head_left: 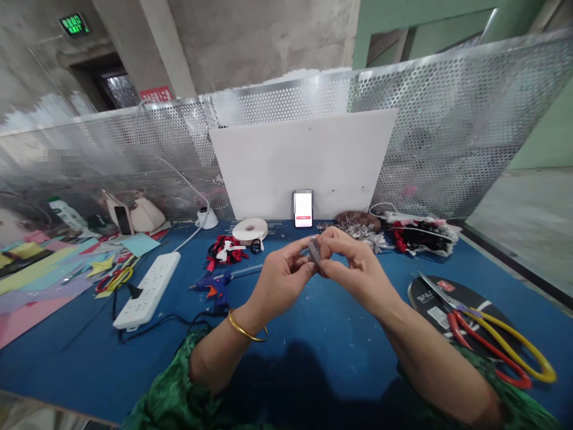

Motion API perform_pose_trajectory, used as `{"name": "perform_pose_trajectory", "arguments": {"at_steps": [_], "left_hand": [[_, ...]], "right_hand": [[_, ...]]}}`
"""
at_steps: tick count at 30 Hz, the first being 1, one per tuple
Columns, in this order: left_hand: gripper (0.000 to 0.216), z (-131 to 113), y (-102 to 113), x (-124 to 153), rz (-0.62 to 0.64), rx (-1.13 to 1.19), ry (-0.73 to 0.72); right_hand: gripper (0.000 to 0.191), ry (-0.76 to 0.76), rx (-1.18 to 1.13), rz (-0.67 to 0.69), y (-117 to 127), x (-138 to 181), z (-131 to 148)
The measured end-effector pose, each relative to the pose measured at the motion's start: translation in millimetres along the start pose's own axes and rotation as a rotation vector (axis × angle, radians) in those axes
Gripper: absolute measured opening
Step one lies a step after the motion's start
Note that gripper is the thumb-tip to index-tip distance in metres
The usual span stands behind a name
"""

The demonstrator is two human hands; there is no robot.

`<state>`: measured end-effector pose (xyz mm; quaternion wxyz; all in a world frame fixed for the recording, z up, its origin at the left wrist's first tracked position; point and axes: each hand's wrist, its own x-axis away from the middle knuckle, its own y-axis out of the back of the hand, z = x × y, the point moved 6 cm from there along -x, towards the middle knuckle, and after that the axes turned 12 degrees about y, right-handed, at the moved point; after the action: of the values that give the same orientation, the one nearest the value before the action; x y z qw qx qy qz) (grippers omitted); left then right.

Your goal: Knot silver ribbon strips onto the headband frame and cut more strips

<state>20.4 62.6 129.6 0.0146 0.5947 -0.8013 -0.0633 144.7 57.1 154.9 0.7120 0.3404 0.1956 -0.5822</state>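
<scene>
Above the blue table (313, 334), my left hand (282, 278) and my right hand (351, 263) meet at the fingertips. Together they pinch a small grey strip of ribbon (314, 251), folded between thumbs and forefingers. A gold bangle (244, 328) circles my left wrist. Both forearms come up from the bottom edge in green sleeves. A blue hot glue gun (215, 288) lies just left of my left hand.
A white power strip (150, 288) and coloured paper sheets (40, 275) lie at left. A white tape roll (249, 230), a phone (303, 208) against a white board (304, 161), grey ribbon pieces (364, 230) sit behind. Red and yellow scissors (487, 340) rest on a black disc at right.
</scene>
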Motion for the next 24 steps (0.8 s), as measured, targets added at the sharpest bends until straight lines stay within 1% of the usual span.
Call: {"name": "perform_pose_trajectory", "arguments": {"at_steps": [6, 8, 13, 20, 24], "left_hand": [[0.052, -1.0, 6.0, 4.6, -0.155, -0.206, -0.111], [0.053, -0.9, 6.0, 5.9, -0.177, -0.264, -0.126], [0.054, 1.9, 3.3, 6.3, -0.173, -0.366, -0.11], [0.052, 1.8, 3.6, 6.4, -0.186, -0.371, -0.114], [0.051, -0.6, -0.9, 9.2, -0.152, -0.409, -0.132]], "right_hand": [[0.014, -0.018, 0.098, 0.066, 4.2, -0.8, -0.5], [0.014, -0.03, 0.133, 0.084, 5.8, -0.8, -0.4], [0.016, -0.086, 0.175, 0.118, 5.7, 1.7, -4.2], [0.016, -0.086, 0.175, 0.16, 8.0, 1.6, -5.6], [0.018, -0.064, 0.124, 0.228, 8.9, 0.2, -5.5]]}}
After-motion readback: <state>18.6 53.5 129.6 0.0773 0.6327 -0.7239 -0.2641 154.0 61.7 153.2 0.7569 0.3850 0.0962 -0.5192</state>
